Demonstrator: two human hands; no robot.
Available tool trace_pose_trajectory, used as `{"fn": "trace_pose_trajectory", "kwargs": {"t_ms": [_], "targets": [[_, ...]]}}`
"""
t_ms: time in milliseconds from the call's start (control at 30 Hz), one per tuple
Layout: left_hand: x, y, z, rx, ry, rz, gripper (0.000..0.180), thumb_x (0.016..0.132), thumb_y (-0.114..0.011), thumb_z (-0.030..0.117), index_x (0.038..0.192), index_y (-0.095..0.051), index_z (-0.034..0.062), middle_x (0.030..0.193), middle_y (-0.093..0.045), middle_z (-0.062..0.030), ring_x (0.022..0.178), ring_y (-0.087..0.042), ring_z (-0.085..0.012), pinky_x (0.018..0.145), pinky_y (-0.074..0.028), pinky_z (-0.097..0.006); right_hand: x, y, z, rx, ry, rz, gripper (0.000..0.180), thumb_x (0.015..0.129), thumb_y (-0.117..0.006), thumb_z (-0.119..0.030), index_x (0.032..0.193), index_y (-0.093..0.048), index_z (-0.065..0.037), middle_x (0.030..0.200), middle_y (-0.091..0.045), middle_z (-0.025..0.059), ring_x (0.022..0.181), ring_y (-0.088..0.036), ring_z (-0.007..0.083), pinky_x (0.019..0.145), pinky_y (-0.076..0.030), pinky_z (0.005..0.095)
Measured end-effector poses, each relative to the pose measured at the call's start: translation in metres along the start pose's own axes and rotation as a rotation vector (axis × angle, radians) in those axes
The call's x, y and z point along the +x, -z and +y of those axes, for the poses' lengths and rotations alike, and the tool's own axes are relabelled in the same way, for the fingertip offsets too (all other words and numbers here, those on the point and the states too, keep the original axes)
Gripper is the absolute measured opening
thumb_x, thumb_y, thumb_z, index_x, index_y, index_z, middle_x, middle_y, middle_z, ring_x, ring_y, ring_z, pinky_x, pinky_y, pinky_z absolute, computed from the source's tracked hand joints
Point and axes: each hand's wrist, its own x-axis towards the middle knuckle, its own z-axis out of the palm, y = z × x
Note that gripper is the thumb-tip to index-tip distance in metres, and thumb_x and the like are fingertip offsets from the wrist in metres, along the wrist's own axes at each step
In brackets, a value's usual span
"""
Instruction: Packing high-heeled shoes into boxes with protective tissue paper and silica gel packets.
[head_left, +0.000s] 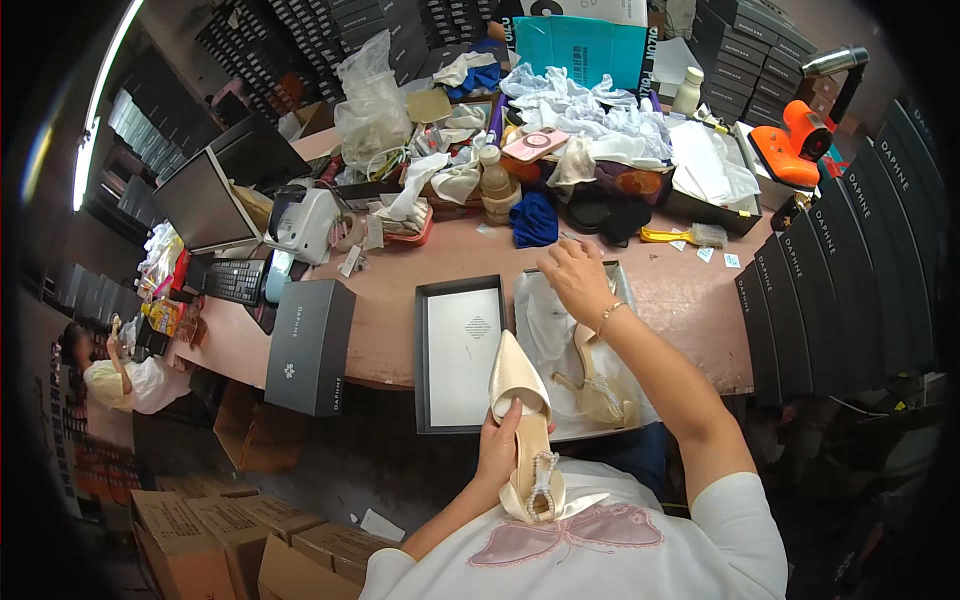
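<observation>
My left hand [500,450] grips a cream satin pointed-toe shoe [521,378] near the front of my body, toe pointing away. A beaded, sparkling strap shows at the shoe's heel end. My right hand [575,278] reaches over the far side of an open shoe box [640,428], its bent fingers apart and nothing visible in them. In that box a second cream shoe [603,400] lies on white tissue paper [545,312]. Just left of it is the box lid [428,365], turned inside up and showing a white lining.
A closed dark shoe box [315,345] stands left, by a keyboard [235,280] and label printer [302,222]. Dark boxes [850,270] are stacked at right. Beyond my right hand are a blue cloth [534,220], a yellow-handled brush [685,236] and heaped white paper [600,120]. Another person [130,382] sits far left.
</observation>
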Motion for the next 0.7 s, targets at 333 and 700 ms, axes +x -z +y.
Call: {"fn": "trace_pose_trajectory", "kwargs": {"t_ms": [333,700], "targets": [[0.002,0.002,0.007,-0.264,0.061,-0.064,0.034,0.098,-0.045,0.026,0.120,-0.052,0.0019,0.110,-0.061,-0.0105,0.102,-0.060,-0.0212,0.090,-0.048,-0.035,-0.117,0.074,-0.096,0.890,-0.001,-0.129,0.023,0.071,-0.070,-0.007,0.089,-0.055,-0.007,0.085,-0.054,0.0083,0.074,-0.059,0.0266,0.059,-0.046,0.0324],[-0.005,0.000,-0.008,-0.120,0.008,-0.029,0.040,0.098,-0.047,0.024,0.133,-0.036,0.0064,0.120,-0.053,-0.0129,0.106,-0.057,-0.0229,0.090,-0.049,-0.038,-0.060,0.035,-0.042,0.933,-0.106,-0.122,0.049,0.075,-0.065,-0.007,0.122,-0.053,-0.004,0.125,-0.054,0.0178,0.116,-0.051,0.0355,0.098,-0.040,0.0437]]}}
